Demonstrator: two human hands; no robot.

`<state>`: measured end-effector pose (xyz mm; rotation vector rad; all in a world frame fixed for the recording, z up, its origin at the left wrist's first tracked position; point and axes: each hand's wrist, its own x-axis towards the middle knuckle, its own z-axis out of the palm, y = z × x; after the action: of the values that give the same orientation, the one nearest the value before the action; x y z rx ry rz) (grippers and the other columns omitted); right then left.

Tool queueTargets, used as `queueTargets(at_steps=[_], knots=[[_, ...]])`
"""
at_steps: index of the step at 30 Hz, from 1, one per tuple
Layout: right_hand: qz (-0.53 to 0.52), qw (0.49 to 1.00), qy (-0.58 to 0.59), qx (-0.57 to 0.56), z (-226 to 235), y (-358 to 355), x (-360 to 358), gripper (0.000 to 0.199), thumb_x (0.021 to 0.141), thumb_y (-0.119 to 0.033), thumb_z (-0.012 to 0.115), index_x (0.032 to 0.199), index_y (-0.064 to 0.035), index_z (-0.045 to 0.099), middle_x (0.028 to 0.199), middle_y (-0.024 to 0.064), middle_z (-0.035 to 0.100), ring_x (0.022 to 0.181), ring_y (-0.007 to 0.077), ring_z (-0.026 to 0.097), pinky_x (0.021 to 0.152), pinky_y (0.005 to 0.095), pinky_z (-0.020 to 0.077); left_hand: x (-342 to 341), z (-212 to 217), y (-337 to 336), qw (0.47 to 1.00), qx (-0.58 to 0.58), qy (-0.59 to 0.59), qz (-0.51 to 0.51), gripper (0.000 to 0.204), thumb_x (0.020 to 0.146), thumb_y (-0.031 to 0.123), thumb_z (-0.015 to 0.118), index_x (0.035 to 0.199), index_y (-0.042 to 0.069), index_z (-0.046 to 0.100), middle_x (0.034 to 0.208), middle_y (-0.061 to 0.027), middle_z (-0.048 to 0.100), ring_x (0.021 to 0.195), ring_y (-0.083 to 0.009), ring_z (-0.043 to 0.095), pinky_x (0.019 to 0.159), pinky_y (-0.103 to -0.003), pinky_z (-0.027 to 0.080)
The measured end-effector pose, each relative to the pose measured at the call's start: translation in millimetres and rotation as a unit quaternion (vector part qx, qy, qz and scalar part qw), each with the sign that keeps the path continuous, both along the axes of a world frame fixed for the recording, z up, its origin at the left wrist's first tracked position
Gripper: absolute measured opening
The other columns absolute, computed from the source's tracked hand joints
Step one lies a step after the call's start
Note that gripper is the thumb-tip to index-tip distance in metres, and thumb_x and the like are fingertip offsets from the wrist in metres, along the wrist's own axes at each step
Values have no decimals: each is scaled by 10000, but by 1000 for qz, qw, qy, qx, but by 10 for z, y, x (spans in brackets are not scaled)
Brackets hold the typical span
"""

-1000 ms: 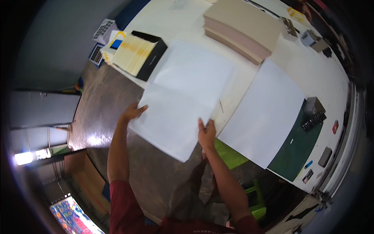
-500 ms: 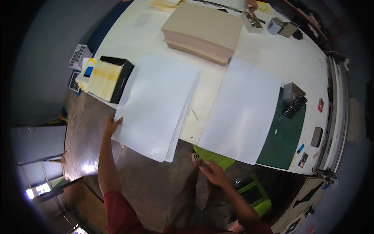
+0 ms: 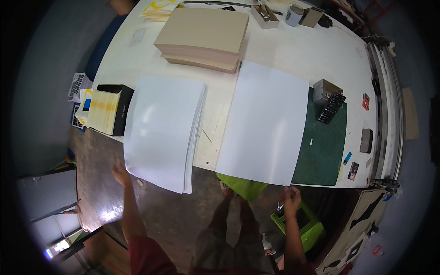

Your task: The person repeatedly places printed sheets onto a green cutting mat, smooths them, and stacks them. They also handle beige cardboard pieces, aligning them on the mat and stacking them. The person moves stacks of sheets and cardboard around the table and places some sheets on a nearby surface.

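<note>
Two piles of large white sheets overhang the near edge of the white table. My left hand (image 3: 120, 174) is open, fingers stretched out, just beside the lower left edge of the left stack of sheets (image 3: 162, 133). That stack's right edges fan slightly apart. At the near right corner of the right white sheet (image 3: 266, 123), my right hand (image 3: 291, 200) has its fingers bent together in a pinch on the corner. Whether more sheets lie under this one is hard to see.
A thick beige board stack (image 3: 201, 30) stands behind the sheets. Left is a black box (image 3: 123, 107) of yellowish papers. A green cutting mat (image 3: 323, 151) bears a grey metal box (image 3: 326, 90). A metal rail (image 3: 387, 114) runs along the right. A green chair (image 3: 311, 233) stands below.
My left hand has let go of the left stack and drawn slightly left. My right hand has moved right and up to the right sheet's corner. The view has shifted.
</note>
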<state>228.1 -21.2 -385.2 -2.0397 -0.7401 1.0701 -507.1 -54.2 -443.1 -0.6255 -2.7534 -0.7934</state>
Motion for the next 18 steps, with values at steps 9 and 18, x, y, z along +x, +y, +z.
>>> queueTargets(at_steps=[9, 18], knots=[[41, 952, -291, 81, -72, 600, 329, 434, 849, -259, 781, 1061, 93, 644, 959, 178, 605, 827, 274, 592, 738, 394, 502, 4078, 782, 441, 873, 38, -162, -459, 466, 840, 168, 770, 1188, -61, 562, 1086, -224, 594, 1031, -376, 586, 927, -452, 462], [43, 973, -217, -66, -69, 886, 528, 489, 864, -409, 713, 941, 73, 685, 845, 215, 700, 786, 377, 687, 755, 446, 534, 4942, 527, 1097, 895, -90, -250, -357, 549, 892, 358, 718, 1173, -98, 596, 1089, -260, 606, 1023, -391, 614, 851, -455, 504]])
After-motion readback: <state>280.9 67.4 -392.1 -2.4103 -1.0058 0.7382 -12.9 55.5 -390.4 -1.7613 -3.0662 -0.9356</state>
